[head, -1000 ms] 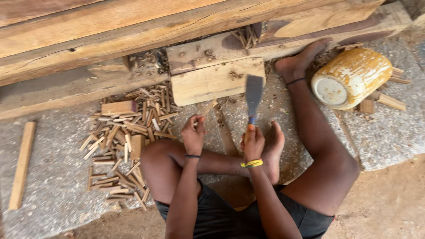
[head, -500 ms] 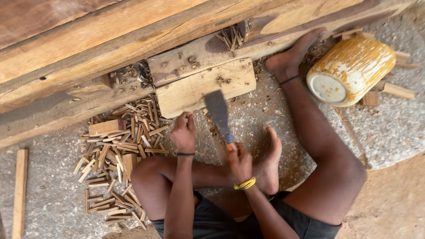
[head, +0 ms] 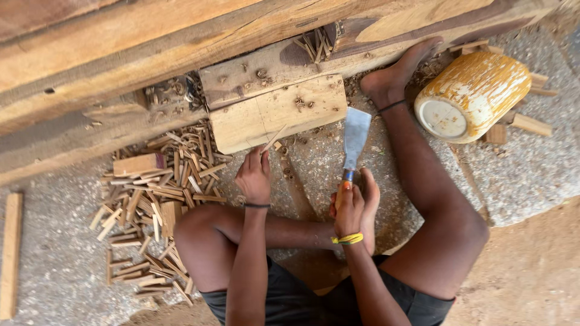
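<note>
I sit on the ground with my legs folded around the work. My right hand [head: 348, 208] grips the handle of a broad flat blade [head: 354, 134], which points away from me toward a pale wooden block [head: 284, 115]. My left hand [head: 254, 175] pinches a thin wooden stick [head: 273, 139] that leans against the near edge of that block. Small chips lie on top of the block.
A heap of split wooden sticks [head: 154, 199] lies to my left. Heavy timber beams [head: 181, 42] run across the top. A yellow-stained white bucket [head: 471, 93] lies on its side at the right, beside my outstretched foot [head: 396, 75]. A plank [head: 9, 253] lies far left.
The blade has swung from tilted left to nearly upright, right of the block. My left hand has drawn back from the block's edge and holds a thin stick against it.
</note>
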